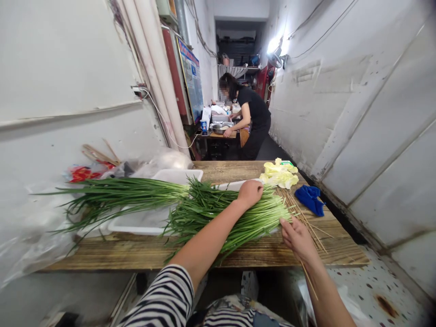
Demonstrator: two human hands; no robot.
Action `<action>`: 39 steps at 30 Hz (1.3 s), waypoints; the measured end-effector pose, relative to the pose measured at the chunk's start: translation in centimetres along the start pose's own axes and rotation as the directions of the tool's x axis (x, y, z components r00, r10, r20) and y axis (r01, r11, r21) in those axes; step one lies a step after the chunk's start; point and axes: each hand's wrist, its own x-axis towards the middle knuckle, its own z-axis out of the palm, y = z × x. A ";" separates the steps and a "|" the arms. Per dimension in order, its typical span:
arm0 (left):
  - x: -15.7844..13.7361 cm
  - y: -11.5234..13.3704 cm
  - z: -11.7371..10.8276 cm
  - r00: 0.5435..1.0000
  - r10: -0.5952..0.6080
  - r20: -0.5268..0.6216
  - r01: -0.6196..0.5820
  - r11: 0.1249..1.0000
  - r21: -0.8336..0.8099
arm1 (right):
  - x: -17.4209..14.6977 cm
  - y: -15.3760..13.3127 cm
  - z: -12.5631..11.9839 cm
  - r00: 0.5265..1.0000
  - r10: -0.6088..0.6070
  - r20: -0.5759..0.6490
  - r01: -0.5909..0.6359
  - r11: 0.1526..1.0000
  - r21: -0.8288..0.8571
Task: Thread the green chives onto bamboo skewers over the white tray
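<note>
A thick pile of green chives (218, 213) lies across the middle of the wooden board, leaf tips to the left and pale stalks to the right. My left hand (251, 193) is closed over the far side of the stalks; what its curled fingers hold, if anything, is hidden. At the stalk ends, my right hand (299, 238) is closed with thumb and finger pinched at the cut edge. A thin bamboo skewer (309, 280) runs out below its palm. More bamboo skewers (306, 222) lie loose beside this hand. Another bunch of chives (136, 193) points left.
White plastic trays (136, 225) sit under the chives on the wooden board (129, 254). Yellow-green cabbage leaves (279, 175) and a blue cloth (309, 200) are at the right. Plastic bags (27, 236) crowd the left. Farther back, a person (254, 113) bends over another table.
</note>
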 end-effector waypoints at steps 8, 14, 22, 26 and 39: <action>-0.3 0.1 -0.6 0.993 0.041 0.109 -0.010 0.962 -0.272 | -0.1 -0.4 0.4 1.000 0.001 -0.018 -0.001 1.000 0.011; -0.9 1.0 -0.7 0.992 0.077 0.102 -0.038 0.940 -0.339 | -0.2 -0.2 0.3 1.000 0.004 -0.020 -0.004 1.000 0.004; -1.0 1.0 -0.6 0.995 0.028 0.097 0.006 0.944 -0.330 | -0.1 -0.1 0.2 1.000 -0.004 -0.016 0.004 1.000 0.008; -0.9 0.8 -0.3 0.993 0.019 0.121 0.021 0.946 -0.324 | -0.1 -0.1 0.3 1.000 -0.014 -0.023 0.014 1.000 0.014; -0.9 0.6 0.1 0.988 0.027 0.153 0.033 0.927 -0.375 | -0.1 0.0 0.3 1.000 0.010 -0.029 -0.009 0.999 0.033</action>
